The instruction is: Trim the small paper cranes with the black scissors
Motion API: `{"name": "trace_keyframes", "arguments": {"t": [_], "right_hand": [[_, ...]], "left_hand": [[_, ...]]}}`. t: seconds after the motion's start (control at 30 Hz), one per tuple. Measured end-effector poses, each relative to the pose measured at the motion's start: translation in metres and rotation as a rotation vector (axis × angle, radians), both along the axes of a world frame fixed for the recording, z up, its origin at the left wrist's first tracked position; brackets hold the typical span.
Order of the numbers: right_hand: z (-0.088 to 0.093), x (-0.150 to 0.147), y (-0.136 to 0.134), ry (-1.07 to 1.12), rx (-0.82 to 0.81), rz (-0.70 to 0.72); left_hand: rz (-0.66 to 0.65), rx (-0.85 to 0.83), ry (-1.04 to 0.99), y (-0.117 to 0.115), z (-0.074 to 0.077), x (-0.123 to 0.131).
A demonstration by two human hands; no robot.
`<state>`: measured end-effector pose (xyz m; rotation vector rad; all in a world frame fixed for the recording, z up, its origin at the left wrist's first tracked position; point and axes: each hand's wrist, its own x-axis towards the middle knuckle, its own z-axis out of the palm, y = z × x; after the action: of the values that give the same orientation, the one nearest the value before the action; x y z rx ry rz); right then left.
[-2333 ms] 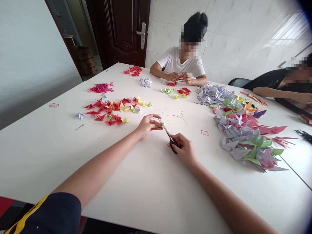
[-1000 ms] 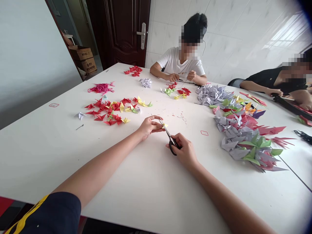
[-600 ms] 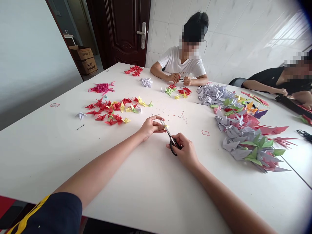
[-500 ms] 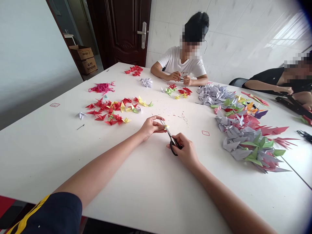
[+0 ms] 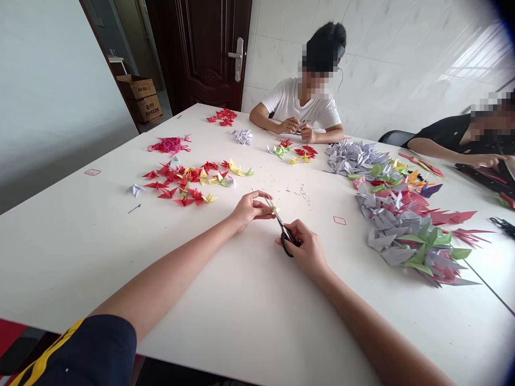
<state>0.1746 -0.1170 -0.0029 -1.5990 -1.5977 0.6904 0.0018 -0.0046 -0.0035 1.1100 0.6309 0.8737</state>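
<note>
Above the white table [image 5: 225,316], a small yellow paper piece [image 5: 275,209] is pinched between the thumb and fingertips of the left hand [image 5: 251,210], held just clear of the tabletop. Black-handled scissors [image 5: 286,241] are gripped in the closed right hand [image 5: 306,247], with the blades angled up toward the yellow piece; whether they touch it cannot be told.

Red and yellow paper cranes [image 5: 185,182] are spread to the left of the hands, and a large heap of grey, pink and green paper cranes [image 5: 402,220] is piled to the right. Tiny scraps [image 5: 303,195] are scattered just beyond the scissors, and a pink tangle of folded paper [image 5: 169,145] lies farther off. Small paper cranes are being handled across the table by a seated person in a white T-shirt [image 5: 298,102], whose hands are held together near a small red group of cranes [image 5: 285,143]. At the right, a person in a black top [image 5: 442,139] is seated with a hand on the table's far corner.
</note>
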Motion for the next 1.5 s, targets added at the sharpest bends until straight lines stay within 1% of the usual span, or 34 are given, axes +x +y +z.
{"name": "trace_keyframes", "arguments": {"t": [0.23, 0.6, 0.87, 1.17, 1.33, 1.5], "right_hand": [[0.0008, 0.0002, 0.0001, 0.012, 0.001, 0.01], [-0.0015, 0.0013, 0.0003, -0.006, -0.012, -0.012], [-0.002, 0.0007, 0.0004, 0.031, -0.014, -0.011], [0.0003, 0.0001, 0.0004, 0.023, -0.015, -0.019], [0.0002, 0.0003, 0.0007, 0.006, -0.014, -0.021], [0.0006, -0.0004, 0.0004, 0.04, -0.028, -0.009]], "left_hand": [[0.029, -0.018, -0.036, 0.0018, -0.0027, 0.0012], [0.025, -0.04, -0.031, -0.0006, 0.0024, 0.0014], [0.018, -0.013, -0.035, -0.0001, -0.0003, 0.0013], [0.013, -0.005, -0.021, -0.0023, 0.0028, 0.0013], [0.007, 0.007, -0.02, -0.0012, 0.0007, 0.0006], [0.014, -0.003, -0.026, -0.0002, -0.0015, 0.0009]]}}
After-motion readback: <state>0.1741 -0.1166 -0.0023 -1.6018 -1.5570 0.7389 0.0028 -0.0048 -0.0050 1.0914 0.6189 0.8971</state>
